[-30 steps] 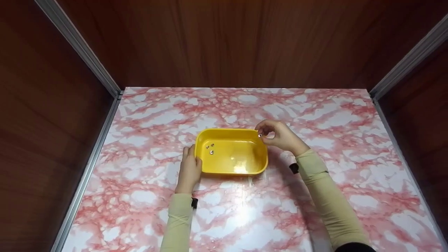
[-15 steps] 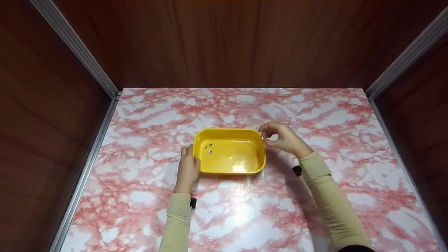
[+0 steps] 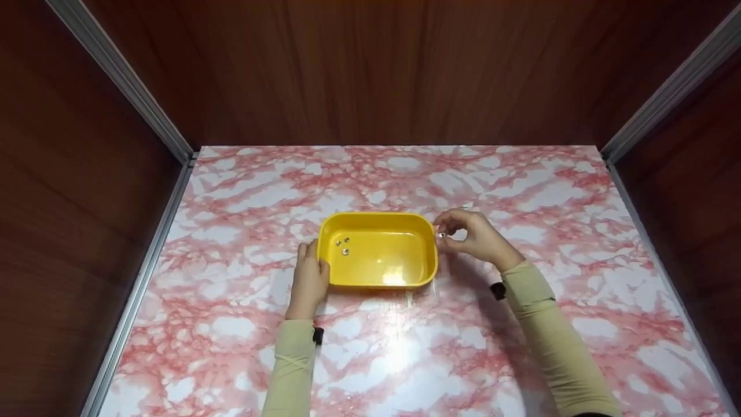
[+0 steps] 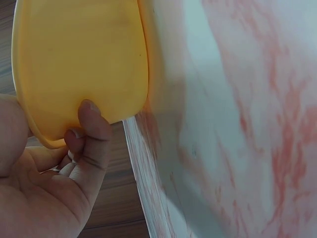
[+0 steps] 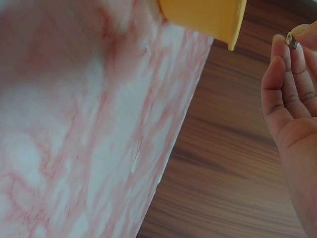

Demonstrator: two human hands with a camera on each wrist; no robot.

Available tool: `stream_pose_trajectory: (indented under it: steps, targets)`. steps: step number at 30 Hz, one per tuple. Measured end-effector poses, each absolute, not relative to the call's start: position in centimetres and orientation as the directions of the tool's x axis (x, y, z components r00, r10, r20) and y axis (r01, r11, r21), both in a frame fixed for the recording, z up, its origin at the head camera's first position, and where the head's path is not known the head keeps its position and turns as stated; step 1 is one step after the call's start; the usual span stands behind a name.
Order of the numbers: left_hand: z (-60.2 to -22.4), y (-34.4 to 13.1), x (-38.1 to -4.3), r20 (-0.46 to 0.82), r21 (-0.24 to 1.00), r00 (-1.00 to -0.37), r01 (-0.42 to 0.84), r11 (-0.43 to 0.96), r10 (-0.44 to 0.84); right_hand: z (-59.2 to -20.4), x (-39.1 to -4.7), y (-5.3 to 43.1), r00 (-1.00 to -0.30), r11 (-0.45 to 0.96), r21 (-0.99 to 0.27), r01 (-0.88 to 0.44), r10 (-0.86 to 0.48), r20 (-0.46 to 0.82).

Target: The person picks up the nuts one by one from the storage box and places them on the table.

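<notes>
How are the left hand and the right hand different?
The left hand grips the yellow container, but the right hand pinches a metal nut. The left hand touches the container; the right hand is apart from it. Both have pale yellow-green sleeves.

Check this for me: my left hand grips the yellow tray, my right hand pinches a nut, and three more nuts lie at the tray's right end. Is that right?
Not quite: the three nuts lie at the left end of the tray, as the head view shows. The rest is right.
</notes>
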State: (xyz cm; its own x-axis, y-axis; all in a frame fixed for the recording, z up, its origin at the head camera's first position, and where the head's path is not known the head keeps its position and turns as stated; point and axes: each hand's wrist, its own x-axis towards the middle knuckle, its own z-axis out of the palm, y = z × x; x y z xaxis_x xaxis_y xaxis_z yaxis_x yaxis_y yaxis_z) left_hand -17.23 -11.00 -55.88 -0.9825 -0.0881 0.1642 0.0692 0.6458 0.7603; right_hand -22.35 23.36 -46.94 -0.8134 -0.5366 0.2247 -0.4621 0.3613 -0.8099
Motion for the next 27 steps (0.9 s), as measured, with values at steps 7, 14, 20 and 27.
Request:
stream_pose_trajectory:
  steps: [7, 14, 20, 27]
  targets:
    - [-55.8, -11.0, -17.2, 0.171, 0.765, -0.981, 0.074, 0.640, -0.090, -48.5, -22.2, 24.8, -0.826, 0.375, -0.810, -0.451, -0.519, 0.220]
    - [-55.9, -11.1, -17.2, 0.167, 0.770, -0.982, 0.076, 0.634, -0.085, -47.7, -21.0, 25.2, -0.828, 0.379, -0.811, -0.445, -0.520, 0.211]
    - [-55.8, -11.1, -17.1, 0.159, 0.766, -0.984, 0.072, 0.639, -0.080, -48.0, -20.4, 25.7, -0.832, 0.374, -0.819, -0.434, -0.516, 0.206]
    - [-55.7, -11.0, -17.0, 0.160, 0.766, -0.984, 0.079, 0.638, -0.071, -48.6, -19.7, 26.3, -0.841, 0.396, -0.824, -0.406, -0.514, 0.167]
